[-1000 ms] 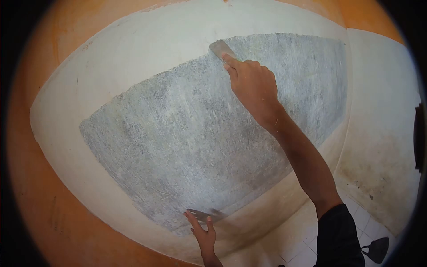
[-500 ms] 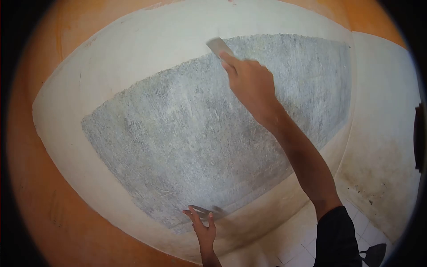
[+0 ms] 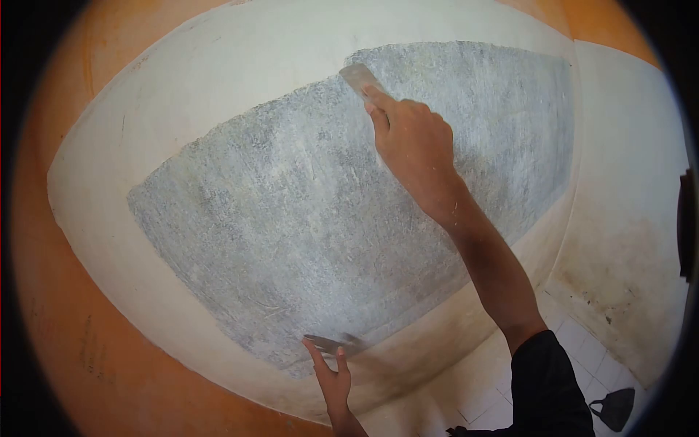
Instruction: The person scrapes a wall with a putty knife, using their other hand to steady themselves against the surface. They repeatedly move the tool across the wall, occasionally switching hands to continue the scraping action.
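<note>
My right hand (image 3: 415, 138) is closed around a scraper (image 3: 358, 79) with a wide, flat blade. Its blade lies at the upper border of a rough grey patch (image 3: 284, 204) on the wall, where the grey meets the white paint. Low in the view, my left hand (image 3: 332, 379) holds a second flat, dark metal blade (image 3: 329, 344) between thumb and fingers. That blade is close to the patch's lower edge, seen nearly edge-on, and its handle cannot be made out.
Smooth white wall (image 3: 240, 69) surrounds the grey patch, with orange wall (image 3: 73, 306) beyond it. A stained white side wall (image 3: 619, 182) meets it at a corner on the right. On the tiled floor (image 3: 582, 353) lies a dark bag-like thing (image 3: 614, 409).
The scraper in my right hand has moved slightly down relative to the patch's upper border. My view has shifted a little, bringing more of the dark thing on the floor into sight.
</note>
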